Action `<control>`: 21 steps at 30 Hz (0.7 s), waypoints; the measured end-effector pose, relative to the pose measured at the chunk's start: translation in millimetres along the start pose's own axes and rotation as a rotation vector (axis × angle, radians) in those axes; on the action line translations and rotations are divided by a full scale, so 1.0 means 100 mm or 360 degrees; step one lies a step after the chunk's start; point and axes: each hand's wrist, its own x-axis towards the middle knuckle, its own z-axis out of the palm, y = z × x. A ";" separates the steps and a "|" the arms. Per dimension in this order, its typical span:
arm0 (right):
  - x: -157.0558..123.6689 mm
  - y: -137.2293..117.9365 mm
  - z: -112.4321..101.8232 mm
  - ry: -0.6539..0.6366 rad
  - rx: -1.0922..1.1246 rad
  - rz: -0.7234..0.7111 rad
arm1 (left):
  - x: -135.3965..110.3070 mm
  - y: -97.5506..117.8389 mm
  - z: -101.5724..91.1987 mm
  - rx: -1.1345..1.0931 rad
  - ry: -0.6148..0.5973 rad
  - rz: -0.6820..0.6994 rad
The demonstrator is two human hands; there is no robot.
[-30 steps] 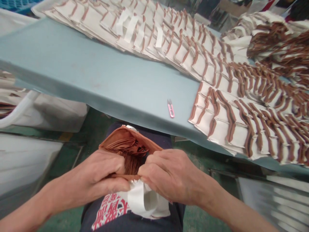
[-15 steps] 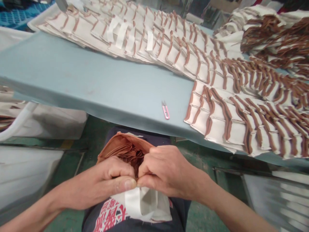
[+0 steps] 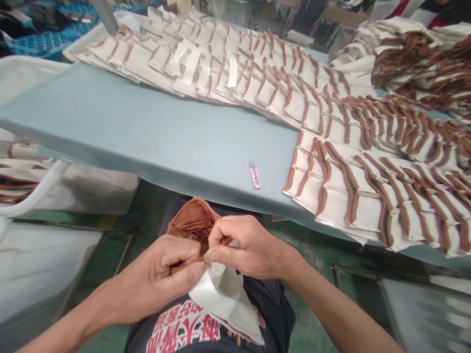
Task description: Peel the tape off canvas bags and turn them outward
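Note:
A cloth bag (image 3: 230, 296), cream outside with a gathered rust-brown lining, lies across my lap. My left hand (image 3: 167, 272) pinches its edge between thumb and curled fingers. Close beside it, my right hand (image 3: 241, 247) grips the same edge, thumb and fingertips pressed together. The brown lining (image 3: 193, 223) opens out beyond my hands, and part of it is hidden behind them. Pink thread snips (image 3: 254, 175) lie on the blue table, away from both hands.
Rows of overlapping cream pieces with brown edges (image 3: 342, 191) cover the right and far side of the blue table (image 3: 154, 132). A brown and cream heap (image 3: 415, 63) stands at back right. White bins (image 3: 99, 186) sit below the table at left.
Both hands have shifted slightly up with the bag's edge still pinched. The bag has twisted, its cream side now hanging toward the lower right. The view has tilted a little.

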 end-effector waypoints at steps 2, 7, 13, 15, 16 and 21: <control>0.04 -0.06 -0.02 0.0161 -0.0093 -0.0014 | 0.02 -0.01 0.00 -0.0165 0.0142 -0.0029; 0.00 -0.37 0.06 0.0406 -0.0041 0.0250 | -0.04 -0.07 0.03 -0.0324 0.0607 -0.0057; -0.04 -0.41 0.50 0.0424 -0.0010 0.0633 | -0.15 -0.12 0.18 -0.0380 0.1004 -0.0085; -0.04 -0.32 0.69 0.0433 0.0118 0.0707 | -0.22 -0.19 0.23 -0.0479 0.1089 -0.0182; -0.05 -0.26 0.78 0.0416 0.0176 0.0747 | -0.26 -0.23 0.24 -0.0558 0.1134 -0.0249; -0.26 -0.01 1.11 0.0419 0.0095 0.0866 | -0.39 -0.38 0.21 -0.0942 0.1314 -0.0501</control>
